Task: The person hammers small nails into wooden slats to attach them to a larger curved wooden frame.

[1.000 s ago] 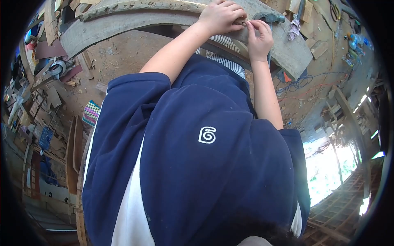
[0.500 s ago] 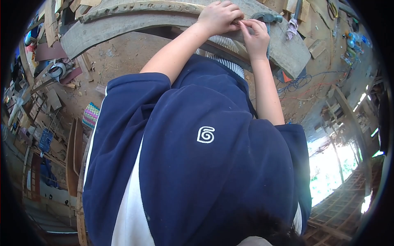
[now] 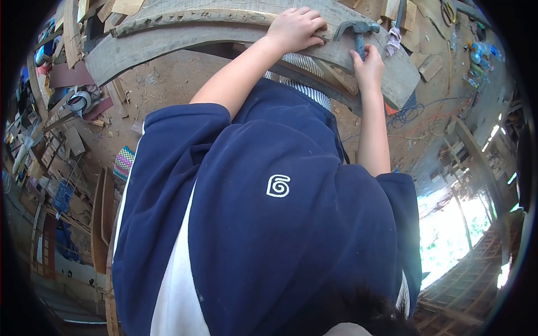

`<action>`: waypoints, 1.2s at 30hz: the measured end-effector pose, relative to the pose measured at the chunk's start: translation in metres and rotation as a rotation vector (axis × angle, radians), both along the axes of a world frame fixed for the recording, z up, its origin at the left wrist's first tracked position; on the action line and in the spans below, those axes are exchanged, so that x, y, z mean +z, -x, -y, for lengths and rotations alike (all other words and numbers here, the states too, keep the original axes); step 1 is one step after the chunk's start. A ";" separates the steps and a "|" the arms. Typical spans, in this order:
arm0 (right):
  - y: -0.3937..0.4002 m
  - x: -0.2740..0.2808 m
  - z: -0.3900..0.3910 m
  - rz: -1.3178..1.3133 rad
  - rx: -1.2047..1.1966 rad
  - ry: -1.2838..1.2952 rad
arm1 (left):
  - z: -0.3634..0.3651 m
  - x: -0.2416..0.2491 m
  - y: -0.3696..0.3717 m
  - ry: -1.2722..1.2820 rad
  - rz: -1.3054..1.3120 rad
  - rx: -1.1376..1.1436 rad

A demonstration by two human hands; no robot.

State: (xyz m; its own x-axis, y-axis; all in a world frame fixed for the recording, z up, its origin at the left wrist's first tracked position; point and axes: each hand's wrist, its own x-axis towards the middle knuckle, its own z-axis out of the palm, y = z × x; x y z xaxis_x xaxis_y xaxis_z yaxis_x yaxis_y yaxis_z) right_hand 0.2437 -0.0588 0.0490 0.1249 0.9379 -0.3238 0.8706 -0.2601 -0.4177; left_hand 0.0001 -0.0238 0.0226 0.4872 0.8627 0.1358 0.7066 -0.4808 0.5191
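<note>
My left hand (image 3: pixel 297 30) is curled over the right end of a narrow curved wooden strip (image 3: pixel 196 17), its thumb on the near side. Whether a small piece sits under those fingers is hidden. That strip lies along a wide, grey curved board (image 3: pixel 392 75). Close by on the right, my right hand (image 3: pixel 370 68) is closed round the handle of a claw hammer (image 3: pixel 360 38). The hammer's metal head points away from me, over the board, with its claw to the left.
Wood offcuts (image 3: pixel 428 66) and a tool with a cloth-wrapped end (image 3: pixel 394 39) are beyond the board's right side. Cables (image 3: pixel 412 115) lie on the dirt floor. Plastic bottles (image 3: pixel 485 53) are at far right. Scrap wood and a tape roll (image 3: pixel 78 102) are at left.
My right hand has left the fingertips of my left hand, moved right and taken hold of the hammer handle. The hammer has shifted slightly. My left hand has flattened onto the strip.
</note>
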 end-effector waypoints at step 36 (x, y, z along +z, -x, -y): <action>0.087 0.070 0.065 -0.337 -0.020 -0.337 | -0.001 0.000 0.002 0.051 0.024 0.002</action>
